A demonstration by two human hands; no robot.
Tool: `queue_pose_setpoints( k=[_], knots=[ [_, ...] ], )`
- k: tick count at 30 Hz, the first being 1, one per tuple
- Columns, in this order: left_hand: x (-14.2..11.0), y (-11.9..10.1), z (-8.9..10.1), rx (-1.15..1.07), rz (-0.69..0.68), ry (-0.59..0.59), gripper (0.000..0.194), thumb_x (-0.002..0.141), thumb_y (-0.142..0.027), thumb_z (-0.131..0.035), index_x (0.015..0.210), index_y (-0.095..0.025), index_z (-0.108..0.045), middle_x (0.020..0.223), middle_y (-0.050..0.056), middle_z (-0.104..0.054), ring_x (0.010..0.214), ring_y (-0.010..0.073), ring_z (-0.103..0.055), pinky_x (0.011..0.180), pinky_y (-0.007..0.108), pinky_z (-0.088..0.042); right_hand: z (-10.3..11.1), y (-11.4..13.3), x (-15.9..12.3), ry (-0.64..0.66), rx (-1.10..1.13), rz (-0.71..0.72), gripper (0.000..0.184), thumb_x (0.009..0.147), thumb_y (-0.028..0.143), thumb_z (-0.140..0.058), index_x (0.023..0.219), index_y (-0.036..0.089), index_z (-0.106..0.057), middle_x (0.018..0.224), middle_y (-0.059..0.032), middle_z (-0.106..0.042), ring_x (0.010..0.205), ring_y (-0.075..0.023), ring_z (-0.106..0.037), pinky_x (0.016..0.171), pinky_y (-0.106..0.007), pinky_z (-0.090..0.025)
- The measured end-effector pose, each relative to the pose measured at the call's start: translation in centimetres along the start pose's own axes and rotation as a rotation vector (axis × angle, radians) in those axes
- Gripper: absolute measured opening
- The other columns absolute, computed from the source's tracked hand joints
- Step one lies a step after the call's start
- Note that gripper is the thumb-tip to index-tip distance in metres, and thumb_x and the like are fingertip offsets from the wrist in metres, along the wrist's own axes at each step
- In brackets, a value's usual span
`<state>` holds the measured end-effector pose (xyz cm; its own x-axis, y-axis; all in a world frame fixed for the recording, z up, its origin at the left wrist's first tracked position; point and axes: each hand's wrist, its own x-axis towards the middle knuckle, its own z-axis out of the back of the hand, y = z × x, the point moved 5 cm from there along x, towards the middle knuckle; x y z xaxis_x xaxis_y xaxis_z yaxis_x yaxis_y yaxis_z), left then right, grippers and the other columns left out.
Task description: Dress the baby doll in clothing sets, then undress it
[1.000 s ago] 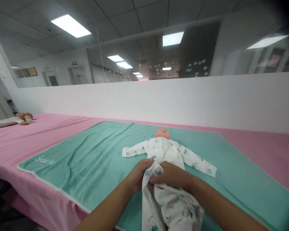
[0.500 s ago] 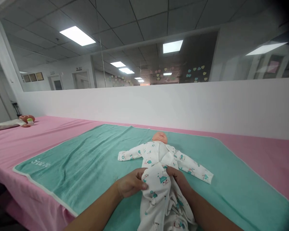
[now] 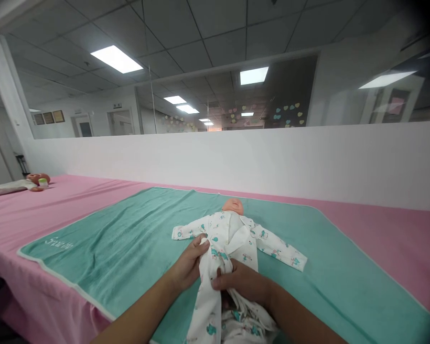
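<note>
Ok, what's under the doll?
Green blanket shows around the doll, lying on pink cloth. Whatever is directly beneath the body is covered; can't see.

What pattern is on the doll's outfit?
The outfit is white, scattered with small, mostly teal printed figures; seen in the head view.

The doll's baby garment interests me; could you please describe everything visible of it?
The white baby garment, printed with small, mostly teal figures, looks like soft cloth. Its upper part lies over the doll on the teal blanket, sleeves spread outward, with plain white showing at the chest. The left hand and right hand grip its bunched lower part.
</note>
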<state>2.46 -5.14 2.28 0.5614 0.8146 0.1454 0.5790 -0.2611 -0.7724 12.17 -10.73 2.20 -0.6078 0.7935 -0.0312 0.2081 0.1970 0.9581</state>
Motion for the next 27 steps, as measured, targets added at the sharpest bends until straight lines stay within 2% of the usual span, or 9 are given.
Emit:
queue_pose_setpoints(
  k=[2,4,8,11,13,15,20,24,27],
  knots=[
    [-0.1,0.0,-0.1,0.037,0.006,0.024,0.023,0.076,-0.029,-0.067,0.073,-0.016,-0.049,0.066,0.000,-0.056,0.058,0.0100,-0.053,0.055,0.020,-0.040,0.7,0.3,-0.1,-0.070,0.125,0.088,0.022,0.063,0.018,-0.066,0.084,0.013,-0.064,0.068,-0.0016,-0.064,0.064,-0.0155,-0.060,0.067,-0.029,-0.046],
    [-0.1,0.1,-0.4,0.098,0.016,0.075,0.019,0.077,-0.030,-0.066,0.078,-0.015,-0.055,0.073,0.003,-0.059,0.064,0.0118,-0.056,0.060,0.022,-0.042,1.7,0.5,-0.2,-0.129,0.207,0.154,0.030,0.063,0.019,-0.062,0.093,0.015,-0.065,0.079,-0.0034,-0.067,0.079,-0.0200,-0.062,0.080,-0.034,-0.046],
    [-0.4,0.3,-1.0,0.297,0.096,0.190,0.027,0.075,-0.035,-0.067,0.087,-0.011,-0.063,0.080,0.007,-0.063,0.070,0.0141,-0.057,0.063,0.022,-0.041,3.7,0.6,-0.1,-0.349,0.163,0.192,0.031,0.068,0.032,-0.063,0.094,0.015,-0.067,0.091,-0.0053,-0.068,0.096,-0.0245,-0.059,0.092,-0.037,-0.042],
    [-0.8,0.4,-1.0,0.447,0.167,0.278,0.033,0.065,-0.034,-0.076,0.087,-0.010,-0.067,0.081,0.007,-0.065,0.071,0.0159,-0.057,0.063,0.023,-0.041,4.0,0.7,-0.2,-0.429,0.119,0.157,0.037,0.072,0.043,-0.061,0.095,0.015,-0.067,0.098,-0.0070,-0.068,0.107,-0.0266,-0.055,0.097,-0.040,-0.039],
    [-1.1,0.7,-0.7,0.530,0.238,0.308,0.033,0.058,-0.028,-0.080,0.083,-0.010,-0.069,0.079,0.006,-0.066,0.070,0.0170,-0.057,0.064,0.024,-0.041,4.0,1.2,-0.6,-0.489,0.064,0.176,0.039,0.070,0.045,-0.065,0.096,0.016,-0.068,0.104,-0.0065,-0.066,0.114,-0.0268,-0.050,0.102,-0.040,-0.035],
    [-1.2,0.8,-0.3,0.510,0.249,0.302,0.031,0.059,-0.026,-0.079,0.084,-0.010,-0.069,0.079,0.007,-0.067,0.071,0.0180,-0.059,0.066,0.025,-0.043,3.8,1.6,-0.9,-0.530,0.038,0.208,0.040,0.065,0.045,-0.070,0.094,0.018,-0.069,0.110,-0.0051,-0.064,0.121,-0.0266,-0.045,0.107,-0.040,-0.029],
    [-1.0,0.3,-0.1,0.139,0.108,0.206,0.035,0.078,-0.034,-0.064,0.103,-0.010,-0.064,0.092,0.013,-0.067,0.083,0.0221,-0.062,0.078,0.031,-0.045,3.2,2.1,-1.0,-0.496,0.119,0.254,0.037,0.064,0.047,-0.071,0.092,0.022,-0.071,0.113,-0.0028,-0.063,0.127,-0.0249,-0.039,0.113,-0.039,-0.019],
    [-0.7,0.2,-0.3,0.085,0.112,0.100,0.031,0.082,-0.037,-0.059,0.096,-0.010,-0.065,0.081,0.011,-0.068,0.071,0.0182,-0.063,0.067,0.026,-0.047,2.7,1.8,-0.9,-0.466,0.119,0.172,0.043,0.066,0.047,-0.071,0.097,0.018,-0.069,0.111,-0.0066,-0.065,0.124,-0.0264,-0.042,0.111,-0.043,-0.023],
    [-0.8,0.2,-0.3,0.177,0.131,0.063,0.029,0.080,-0.038,-0.062,0.083,-0.010,-0.066,0.070,0.008,-0.066,0.060,0.0143,-0.060,0.058,0.022,-0.045,2.8,1.6,-0.9,-0.475,0.094,0.149,0.050,0.066,0.050,-0.070,0.104,0.018,-0.067,0.112,-0.0075,-0.064,0.123,-0.0270,-0.044,0.109,-0.044,-0.026]
  ],
)
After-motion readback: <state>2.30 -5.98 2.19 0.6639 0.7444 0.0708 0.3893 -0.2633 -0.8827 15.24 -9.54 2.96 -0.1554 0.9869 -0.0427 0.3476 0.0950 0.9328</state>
